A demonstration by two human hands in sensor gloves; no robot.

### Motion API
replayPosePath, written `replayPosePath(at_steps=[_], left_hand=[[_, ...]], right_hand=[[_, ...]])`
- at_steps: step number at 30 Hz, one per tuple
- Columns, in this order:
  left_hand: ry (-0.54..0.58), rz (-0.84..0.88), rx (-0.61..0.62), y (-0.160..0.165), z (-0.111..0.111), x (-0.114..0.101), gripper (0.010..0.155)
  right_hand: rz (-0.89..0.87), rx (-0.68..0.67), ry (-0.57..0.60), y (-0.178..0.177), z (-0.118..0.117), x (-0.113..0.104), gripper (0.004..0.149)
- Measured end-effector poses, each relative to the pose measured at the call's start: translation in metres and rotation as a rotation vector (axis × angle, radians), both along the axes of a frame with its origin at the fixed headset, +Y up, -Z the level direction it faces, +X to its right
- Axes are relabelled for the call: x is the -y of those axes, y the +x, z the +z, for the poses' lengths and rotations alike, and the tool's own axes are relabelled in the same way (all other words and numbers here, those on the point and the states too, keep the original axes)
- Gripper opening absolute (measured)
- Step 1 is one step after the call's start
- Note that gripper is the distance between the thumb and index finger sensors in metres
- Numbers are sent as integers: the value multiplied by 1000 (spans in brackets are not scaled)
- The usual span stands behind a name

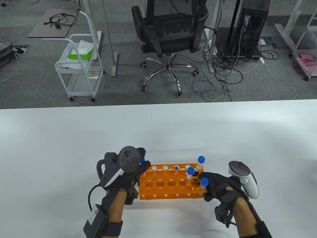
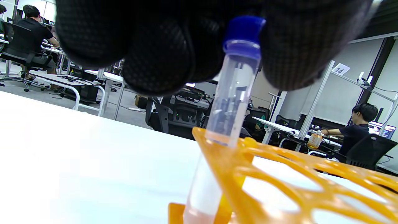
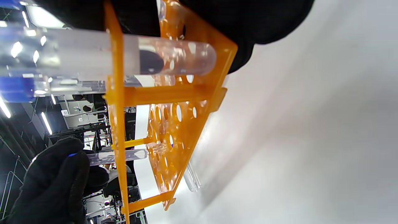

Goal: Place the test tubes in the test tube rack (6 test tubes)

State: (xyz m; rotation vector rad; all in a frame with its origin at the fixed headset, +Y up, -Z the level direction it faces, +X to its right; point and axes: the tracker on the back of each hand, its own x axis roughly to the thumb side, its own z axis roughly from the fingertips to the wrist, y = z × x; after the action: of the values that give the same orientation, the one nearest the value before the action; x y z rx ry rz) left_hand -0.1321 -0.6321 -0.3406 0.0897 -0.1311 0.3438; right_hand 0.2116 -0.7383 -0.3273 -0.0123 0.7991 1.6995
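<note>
The orange test tube rack (image 1: 166, 183) stands on the white table (image 1: 70, 144). My left hand (image 1: 143, 161) pinches a blue-capped tube (image 1: 142, 159) by its cap at the rack's far left corner. In the left wrist view that tube (image 2: 233, 93) stands tilted, partway down in the corner hole of the rack (image 2: 295, 177). My right hand (image 1: 203, 186) grips the rack's right end beside a tube (image 1: 204, 182). Two more tubes (image 1: 201, 159) (image 1: 190, 172) stand at the right end, and one (image 1: 176, 167) sits lower in the back row. The right wrist view shows a seated tube (image 3: 155, 62).
The table's far edge (image 1: 158, 104) lies well behind the rack. An office chair (image 1: 170, 34), a white cart (image 1: 80, 72) and cables sit on the floor beyond it. Bare table surface surrounds the rack on all sides.
</note>
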Motion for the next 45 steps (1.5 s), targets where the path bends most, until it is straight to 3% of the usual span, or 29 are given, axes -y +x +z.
replayPosePath(at_steps=[13, 22, 26, 29, 32, 37, 45], left_hand=[[-44, 142, -6, -14, -1, 4, 61], [-70, 280, -132, -49, -7, 21, 61], [-103, 226, -206, -58, -11, 33, 58], [-161, 171, -232, -58, -15, 46, 65], [-318, 100, -237, -55, -20, 66, 74], [-438, 14, -269, -52, -26, 91, 70], [-470, -53, -278, -53, -30, 118, 66]], right_hand=[[3, 21, 2, 4, -1, 0, 51], [-8, 34, 5, 6, -1, 0, 51], [-12, 39, 7, 8, -1, 0, 51], [-15, 44, 8, 9, -1, -1, 52], [-17, 48, 11, 11, -1, -1, 52], [-25, 54, 11, 14, -1, -1, 51], [-22, 65, 10, 17, -1, -1, 51]])
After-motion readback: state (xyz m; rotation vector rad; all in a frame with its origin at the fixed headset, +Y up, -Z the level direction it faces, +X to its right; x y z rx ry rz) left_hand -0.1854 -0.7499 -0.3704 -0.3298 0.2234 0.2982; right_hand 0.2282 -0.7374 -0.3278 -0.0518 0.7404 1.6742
